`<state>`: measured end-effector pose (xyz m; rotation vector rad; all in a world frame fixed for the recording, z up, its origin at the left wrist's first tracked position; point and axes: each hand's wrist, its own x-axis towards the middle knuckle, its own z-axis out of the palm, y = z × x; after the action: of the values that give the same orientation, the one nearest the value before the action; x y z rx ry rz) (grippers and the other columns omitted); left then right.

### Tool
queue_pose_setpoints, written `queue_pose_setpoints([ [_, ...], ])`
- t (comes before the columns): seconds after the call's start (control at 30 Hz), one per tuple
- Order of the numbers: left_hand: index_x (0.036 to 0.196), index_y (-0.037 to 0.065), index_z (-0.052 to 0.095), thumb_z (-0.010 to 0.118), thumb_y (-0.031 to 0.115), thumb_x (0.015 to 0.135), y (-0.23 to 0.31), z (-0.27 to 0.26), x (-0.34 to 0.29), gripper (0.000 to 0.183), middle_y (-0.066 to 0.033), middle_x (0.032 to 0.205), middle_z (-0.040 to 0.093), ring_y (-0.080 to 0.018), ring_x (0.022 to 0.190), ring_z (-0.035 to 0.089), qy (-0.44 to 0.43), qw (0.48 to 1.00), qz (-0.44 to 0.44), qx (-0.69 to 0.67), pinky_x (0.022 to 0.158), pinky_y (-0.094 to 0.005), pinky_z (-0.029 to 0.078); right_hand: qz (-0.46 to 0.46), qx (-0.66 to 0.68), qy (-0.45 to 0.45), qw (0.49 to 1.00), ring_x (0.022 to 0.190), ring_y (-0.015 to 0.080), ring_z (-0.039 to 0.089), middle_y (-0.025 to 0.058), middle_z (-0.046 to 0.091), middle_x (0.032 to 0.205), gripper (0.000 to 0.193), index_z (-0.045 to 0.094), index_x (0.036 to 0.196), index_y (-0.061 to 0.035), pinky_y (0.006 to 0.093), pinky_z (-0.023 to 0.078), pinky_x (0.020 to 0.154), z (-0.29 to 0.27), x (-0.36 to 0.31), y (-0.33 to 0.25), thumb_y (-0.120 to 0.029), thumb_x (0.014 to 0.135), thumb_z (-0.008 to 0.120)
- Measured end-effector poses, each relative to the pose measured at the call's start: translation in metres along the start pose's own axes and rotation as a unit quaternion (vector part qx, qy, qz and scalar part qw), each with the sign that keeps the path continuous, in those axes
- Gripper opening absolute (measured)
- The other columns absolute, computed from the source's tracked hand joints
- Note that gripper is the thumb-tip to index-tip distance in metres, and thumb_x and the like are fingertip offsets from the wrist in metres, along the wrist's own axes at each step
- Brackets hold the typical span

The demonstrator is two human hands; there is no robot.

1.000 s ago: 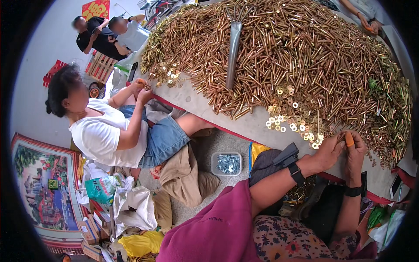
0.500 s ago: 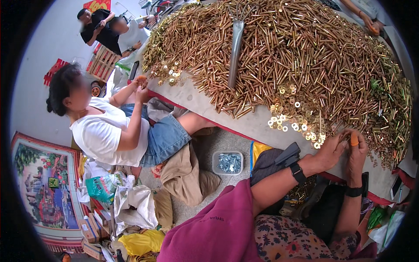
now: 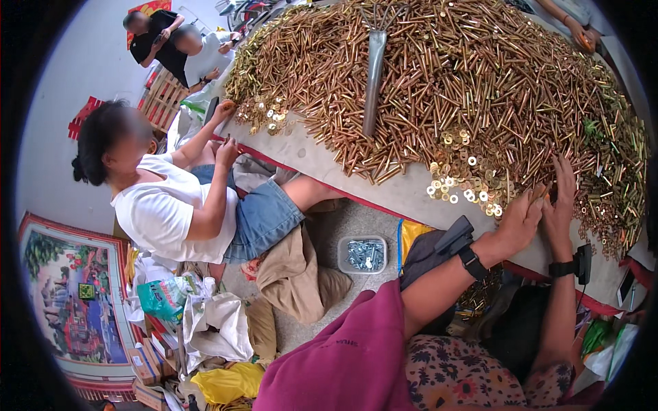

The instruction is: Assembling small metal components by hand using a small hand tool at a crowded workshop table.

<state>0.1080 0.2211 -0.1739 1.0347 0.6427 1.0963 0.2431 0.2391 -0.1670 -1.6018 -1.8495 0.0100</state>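
Observation:
My left hand (image 3: 519, 220) is closed at the near edge of the heap, its fingertips pinched around something too small to make out. Close beside it, my right hand (image 3: 558, 202) stretches its fingers toward the heap of brass-coloured bolts (image 3: 445, 82), and an orange finger cover shows between the two hands. Dark bands circle both wrists. Loose gold washers (image 3: 473, 181) lie at the heap's edge, left of my hands. A metal hand rake (image 3: 373, 85) rests on the bolts, tines away from me.
A person in a white shirt (image 3: 175, 202) sits at the table's left, one hand near more washers (image 3: 271, 113). On the floor, a clear plastic tub (image 3: 341, 257) holds silvery bolts. A phone (image 3: 624, 291) lies at the right edge. Another person's hand (image 3: 582, 35) reaches in at the far right.
My right hand has moved away from my left and extended its fingers toward the bolts. The left has shifted slightly down. The seated person's hands have separated, one reaching to the table.

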Motion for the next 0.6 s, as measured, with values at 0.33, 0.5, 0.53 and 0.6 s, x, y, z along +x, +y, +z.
queue_pose_setpoints([
  [0.33, 0.092, 0.003, 0.055, 0.047, 0.019, 0.097, 0.003, -0.025, 0.006, 0.020, 0.0002, 0.066, 0.049, -0.0107, 0.056, 0.046, -0.010, 0.965, 0.065, 0.254, 0.048, -0.0268, 0.038, -0.066, -0.039, 0.029, 0.997, 0.127, 0.0339, 0.041, 0.0128, 0.048, 0.133, 0.053, 0.053, 0.127, -0.0093, 0.0445, 0.033, 0.105, 0.020, 0.012, 0.007, -0.015, 0.076, 0.068],
  [0.5, 0.096, 0.004, 0.049, 0.045, 0.027, 0.101, 0.032, -0.009, 0.009, 0.024, 0.0012, 0.066, 0.041, -0.0086, 0.053, 0.040, 0.010, 0.996, -0.092, 0.015, 0.048, -0.0225, 0.033, -0.051, -0.060, 0.067, 0.995, 0.127, 0.0320, 0.041, 0.0122, 0.048, 0.134, 0.052, 0.052, 0.128, -0.0084, 0.0487, 0.032, 0.103, 0.024, 0.002, 0.015, -0.016, 0.078, 0.066],
  [0.53, 0.097, 0.004, 0.050, 0.042, 0.023, 0.102, 0.028, -0.008, 0.009, 0.022, 0.0018, 0.065, 0.043, -0.0074, 0.051, 0.041, 0.024, 0.996, -0.080, 0.016, 0.045, -0.0213, 0.033, -0.037, -0.072, 0.069, 0.994, 0.127, 0.0320, 0.041, 0.0122, 0.048, 0.134, 0.052, 0.052, 0.128, -0.0084, 0.0487, 0.032, 0.103, 0.021, -0.002, 0.017, -0.016, 0.078, 0.066],
  [0.6, 0.097, 0.004, 0.049, 0.044, 0.026, 0.101, 0.021, -0.007, 0.010, 0.023, 0.0020, 0.067, 0.042, -0.0081, 0.053, 0.040, 0.005, 0.996, -0.086, 0.013, 0.047, -0.0216, 0.034, -0.025, -0.053, 0.056, 0.997, 0.127, 0.0324, 0.040, 0.0146, 0.046, 0.135, 0.050, 0.051, 0.127, -0.0052, 0.0492, 0.033, 0.101, 0.018, -0.012, 0.016, -0.014, 0.080, 0.063],
])
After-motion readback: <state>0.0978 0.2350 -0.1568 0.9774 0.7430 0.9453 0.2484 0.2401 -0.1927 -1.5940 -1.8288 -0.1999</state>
